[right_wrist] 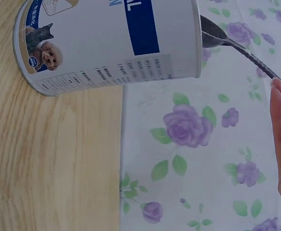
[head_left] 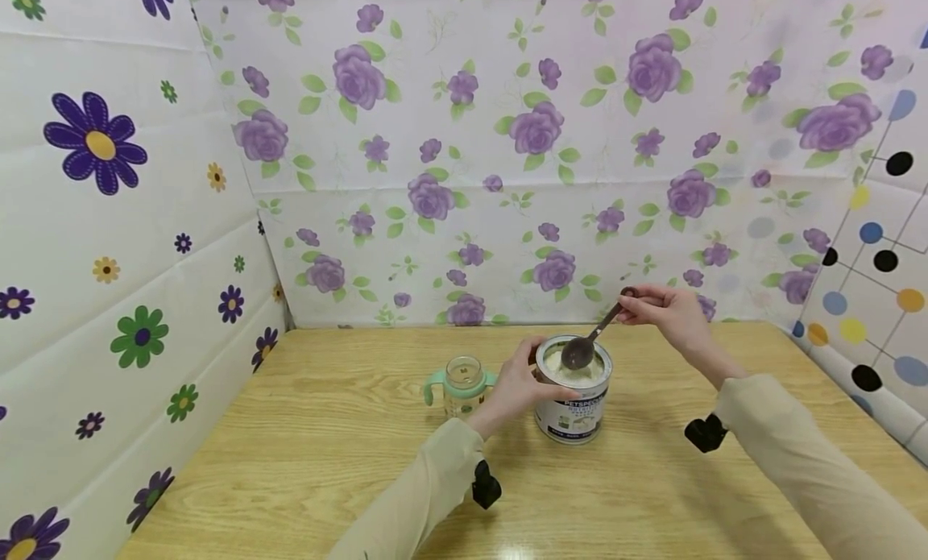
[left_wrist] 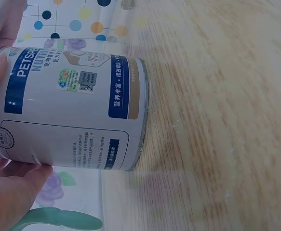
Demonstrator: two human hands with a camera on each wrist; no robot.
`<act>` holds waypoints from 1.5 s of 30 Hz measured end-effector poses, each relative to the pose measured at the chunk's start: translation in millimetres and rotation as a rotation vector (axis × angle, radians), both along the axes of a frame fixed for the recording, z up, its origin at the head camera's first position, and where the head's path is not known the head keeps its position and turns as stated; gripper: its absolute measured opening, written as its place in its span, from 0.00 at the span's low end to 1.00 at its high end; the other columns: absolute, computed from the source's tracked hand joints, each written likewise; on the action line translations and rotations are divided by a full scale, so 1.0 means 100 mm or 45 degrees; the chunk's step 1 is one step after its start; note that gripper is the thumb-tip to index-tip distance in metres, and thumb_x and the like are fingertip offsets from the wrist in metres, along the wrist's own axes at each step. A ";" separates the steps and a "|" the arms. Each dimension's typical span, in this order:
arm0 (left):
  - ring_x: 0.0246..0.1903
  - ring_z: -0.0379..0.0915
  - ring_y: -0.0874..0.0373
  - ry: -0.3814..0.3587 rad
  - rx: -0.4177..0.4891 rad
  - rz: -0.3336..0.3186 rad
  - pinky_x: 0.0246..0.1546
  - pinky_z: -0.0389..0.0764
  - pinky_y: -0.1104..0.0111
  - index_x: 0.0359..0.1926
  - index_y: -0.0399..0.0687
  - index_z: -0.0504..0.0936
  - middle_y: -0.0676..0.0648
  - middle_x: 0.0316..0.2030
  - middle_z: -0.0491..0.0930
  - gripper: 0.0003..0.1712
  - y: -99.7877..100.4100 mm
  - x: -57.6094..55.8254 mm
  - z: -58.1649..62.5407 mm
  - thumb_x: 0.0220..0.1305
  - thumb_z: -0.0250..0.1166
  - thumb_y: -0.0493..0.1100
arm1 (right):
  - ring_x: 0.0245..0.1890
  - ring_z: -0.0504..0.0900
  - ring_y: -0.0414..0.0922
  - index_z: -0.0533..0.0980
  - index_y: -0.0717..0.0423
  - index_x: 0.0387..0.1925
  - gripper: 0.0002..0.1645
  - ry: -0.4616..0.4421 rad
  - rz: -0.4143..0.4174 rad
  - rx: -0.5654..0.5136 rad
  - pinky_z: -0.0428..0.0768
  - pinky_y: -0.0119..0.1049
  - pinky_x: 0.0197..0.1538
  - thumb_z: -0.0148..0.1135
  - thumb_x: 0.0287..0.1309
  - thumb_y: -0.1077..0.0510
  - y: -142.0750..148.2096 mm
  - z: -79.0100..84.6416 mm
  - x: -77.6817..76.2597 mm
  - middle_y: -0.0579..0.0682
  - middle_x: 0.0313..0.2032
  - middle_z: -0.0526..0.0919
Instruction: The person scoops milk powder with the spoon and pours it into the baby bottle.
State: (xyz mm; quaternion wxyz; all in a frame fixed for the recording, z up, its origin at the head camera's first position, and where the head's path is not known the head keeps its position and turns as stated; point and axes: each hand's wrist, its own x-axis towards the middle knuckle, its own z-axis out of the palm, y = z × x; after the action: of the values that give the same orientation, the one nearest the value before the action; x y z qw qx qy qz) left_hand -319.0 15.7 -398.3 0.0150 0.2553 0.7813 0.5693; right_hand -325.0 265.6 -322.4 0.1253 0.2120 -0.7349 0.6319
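Note:
A white and blue tin of pale milk powder [head_left: 571, 415] stands uncovered on the table. My left hand [head_left: 516, 385] grips it near the rim, thumb across the front and fingers round the far side; the left wrist view shows the tin's printed label [left_wrist: 77, 101] between thumb and fingers. Between the fingertips of my right hand [head_left: 670, 314] is the end of a dark brown spoon [head_left: 607, 318]. Its bowl is over the tin's mouth, close above the powder [head_left: 580, 375]. In the right wrist view the spoon's handle [right_wrist: 256, 60] slants out past the tin's rim.
Left of the tin stands a clear baby bottle [head_left: 464, 375] without a lid, with a green collar and handles, partly behind my left wrist. The wooden table [head_left: 326, 447] ends at a flower-print cloth [head_left: 435, 141] at the back.

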 end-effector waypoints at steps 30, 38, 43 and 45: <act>0.54 0.62 0.56 -0.026 0.005 -0.008 0.49 0.67 0.61 0.58 0.53 0.63 0.56 0.50 0.69 0.46 0.01 0.00 0.03 0.38 0.77 0.48 | 0.29 0.81 0.56 0.74 0.78 0.38 0.09 0.214 -0.030 0.232 0.78 0.38 0.33 0.55 0.56 0.74 -0.30 0.12 0.18 0.69 0.30 0.79; 0.54 0.62 0.57 -0.045 -0.010 -0.005 0.49 0.67 0.60 0.59 0.54 0.62 0.57 0.50 0.68 0.47 0.00 0.01 0.04 0.38 0.77 0.49 | 0.31 0.80 0.57 0.73 0.80 0.40 0.10 0.075 0.069 0.267 0.77 0.41 0.35 0.53 0.58 0.73 -0.33 0.03 0.09 0.69 0.32 0.78; 0.53 0.62 0.57 -0.058 -0.024 0.006 0.48 0.67 0.60 0.60 0.54 0.61 0.57 0.50 0.68 0.48 0.00 0.02 0.06 0.38 0.77 0.50 | 0.32 0.80 0.58 0.75 0.76 0.40 0.12 -0.024 0.112 0.253 0.78 0.42 0.35 0.55 0.58 0.68 -0.28 -0.09 -0.03 0.70 0.31 0.78; 0.53 0.62 0.57 -0.059 -0.025 0.007 0.48 0.67 0.60 0.60 0.54 0.61 0.57 0.50 0.67 0.48 0.00 0.02 0.05 0.38 0.77 0.50 | 0.31 0.79 0.59 0.75 0.76 0.40 0.13 -0.033 0.119 0.250 0.78 0.43 0.35 0.56 0.58 0.66 -0.27 -0.12 -0.05 0.70 0.30 0.78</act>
State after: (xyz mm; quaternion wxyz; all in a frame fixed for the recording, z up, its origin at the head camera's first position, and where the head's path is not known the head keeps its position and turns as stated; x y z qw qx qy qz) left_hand -316.7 15.3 -393.0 0.0339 0.2398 0.7870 0.5674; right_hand -330.2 238.2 -334.2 0.0649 0.2491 -0.7841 0.5647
